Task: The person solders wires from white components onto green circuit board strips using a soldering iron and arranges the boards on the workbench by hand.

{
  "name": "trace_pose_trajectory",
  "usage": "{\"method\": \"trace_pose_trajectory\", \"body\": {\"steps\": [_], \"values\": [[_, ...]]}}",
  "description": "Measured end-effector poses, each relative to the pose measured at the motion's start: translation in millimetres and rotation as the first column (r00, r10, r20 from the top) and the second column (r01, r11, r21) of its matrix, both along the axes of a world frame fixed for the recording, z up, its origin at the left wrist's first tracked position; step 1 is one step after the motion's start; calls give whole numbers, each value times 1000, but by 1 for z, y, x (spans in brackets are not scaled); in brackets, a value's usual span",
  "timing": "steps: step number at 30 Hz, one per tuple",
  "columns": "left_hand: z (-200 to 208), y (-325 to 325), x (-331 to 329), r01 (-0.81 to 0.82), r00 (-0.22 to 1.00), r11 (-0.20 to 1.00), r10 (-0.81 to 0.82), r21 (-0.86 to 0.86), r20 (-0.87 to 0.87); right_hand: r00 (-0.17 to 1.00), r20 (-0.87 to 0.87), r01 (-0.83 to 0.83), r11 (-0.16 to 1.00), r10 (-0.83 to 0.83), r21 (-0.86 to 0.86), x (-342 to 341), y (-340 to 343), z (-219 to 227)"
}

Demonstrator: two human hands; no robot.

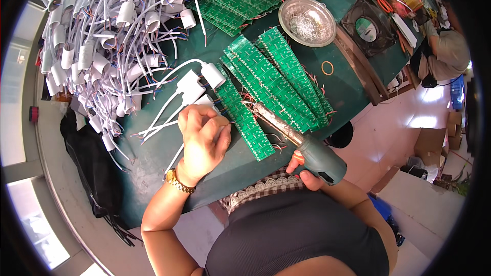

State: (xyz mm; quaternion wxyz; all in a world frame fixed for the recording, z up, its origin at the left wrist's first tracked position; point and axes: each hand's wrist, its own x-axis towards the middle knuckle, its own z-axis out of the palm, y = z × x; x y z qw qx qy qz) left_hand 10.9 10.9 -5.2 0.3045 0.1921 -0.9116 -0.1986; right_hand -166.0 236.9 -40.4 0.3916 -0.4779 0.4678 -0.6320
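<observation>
My left hand, with a gold watch on the wrist, is closed in a pinch at the left edge of a green circuit board strip. A thin wire shows at its fingertips; the fingers hide most of it. White cylindrical caps with cables lie beside the strip, wires toward its edge. My right hand grips the dark grey-green handle of a soldering iron from below. The iron's metal barrel slants up left, its tip over the strip's right edge, near thin red wires.
A heap of white capped cables covers the table's left. More green boards lie right of the strip and at the back. A metal bowl, rubber band and black fan lie farther right. Another person sits far right.
</observation>
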Motion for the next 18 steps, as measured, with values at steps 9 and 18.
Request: {"method": "trace_pose_trajectory", "body": {"steps": [9,18], "values": [[1,5,-9,-151,988,983,146,107,53,996,-79,40,995,-32,95,7,9,-3],[-4,6,-10,-181,983,980,184,85,-24,978,203,-139,868,45,477,6,28,6]]}}
